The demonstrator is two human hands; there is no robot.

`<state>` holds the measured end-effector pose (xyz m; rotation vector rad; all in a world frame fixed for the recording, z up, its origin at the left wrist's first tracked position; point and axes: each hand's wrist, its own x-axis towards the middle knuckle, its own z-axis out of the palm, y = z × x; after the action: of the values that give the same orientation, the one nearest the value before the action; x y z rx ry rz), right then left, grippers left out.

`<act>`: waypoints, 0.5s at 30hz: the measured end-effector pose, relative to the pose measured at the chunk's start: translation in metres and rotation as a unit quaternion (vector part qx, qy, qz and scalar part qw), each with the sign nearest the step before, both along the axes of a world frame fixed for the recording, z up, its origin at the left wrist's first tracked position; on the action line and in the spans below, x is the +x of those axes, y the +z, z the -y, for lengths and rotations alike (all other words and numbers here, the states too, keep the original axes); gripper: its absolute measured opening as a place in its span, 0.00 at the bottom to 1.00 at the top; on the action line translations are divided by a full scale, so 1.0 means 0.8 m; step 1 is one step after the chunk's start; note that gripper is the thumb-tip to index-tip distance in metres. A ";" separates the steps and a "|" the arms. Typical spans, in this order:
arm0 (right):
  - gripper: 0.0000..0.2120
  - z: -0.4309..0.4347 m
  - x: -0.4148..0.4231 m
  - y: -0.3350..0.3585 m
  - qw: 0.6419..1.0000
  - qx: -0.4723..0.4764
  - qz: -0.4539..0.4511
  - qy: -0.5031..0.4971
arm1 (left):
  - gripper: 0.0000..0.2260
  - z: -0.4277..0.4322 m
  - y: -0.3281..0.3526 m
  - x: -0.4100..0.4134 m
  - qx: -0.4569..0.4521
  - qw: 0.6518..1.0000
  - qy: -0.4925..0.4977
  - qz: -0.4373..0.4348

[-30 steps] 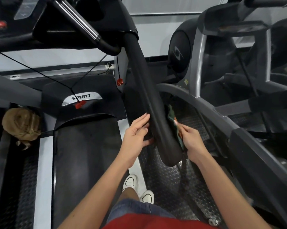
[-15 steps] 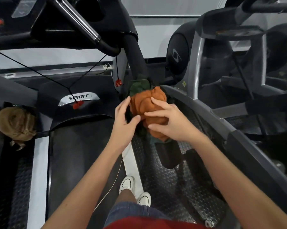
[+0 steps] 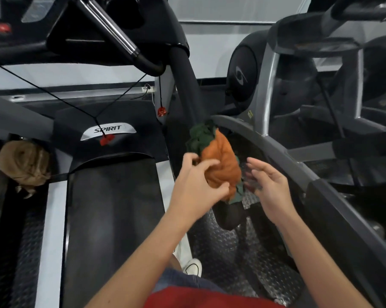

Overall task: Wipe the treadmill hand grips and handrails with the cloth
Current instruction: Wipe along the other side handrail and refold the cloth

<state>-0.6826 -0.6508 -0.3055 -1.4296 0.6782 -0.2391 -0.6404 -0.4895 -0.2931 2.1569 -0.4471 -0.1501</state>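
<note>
At the bottom a red shirt and a white shoe show, the shoe on the right side rail of the treadmill beside the belt. Both forearms reach forward to the right handrail. The left hand grasps the cloth, with fingers and thumb curled into its orange part. The right hand is released, its fingers spread just beside the cloth; it is blurred, so I cannot tell if the fingertips touch it. The cloth, orange with green, is bunched around the handrail near its lower end, and the black tip comes out below it. Farther, at the front edge of the belt, is a badge with a red clip on a cord. A brown bundle lies at the left edge. A chrome grip sits under the console.
</note>
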 end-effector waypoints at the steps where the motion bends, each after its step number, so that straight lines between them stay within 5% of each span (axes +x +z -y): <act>1: 0.16 -0.002 0.000 -0.001 1.000 -0.005 -0.003 0.004 | 0.18 -0.002 -0.002 -0.011 0.010 1.000 -0.009 0.010; 8: 0.13 -0.018 0.001 -0.001 0.996 0.082 0.007 0.042 | 0.16 -0.002 0.001 0.039 0.012 0.995 -0.043 0.086; 11: 0.13 -0.018 -0.002 0.003 0.992 0.103 0.015 0.064 | 0.28 0.000 0.022 0.064 0.075 0.988 -0.122 0.054; 15: 0.15 -0.019 -0.007 0.000 0.993 0.092 0.015 0.070 | 0.22 -0.016 0.009 0.023 0.065 0.985 -0.160 0.026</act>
<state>-0.6885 -0.6354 -0.3054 -1.2879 0.5572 -0.0860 -0.6220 -0.4764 -0.2858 2.2064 -0.8356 -0.3093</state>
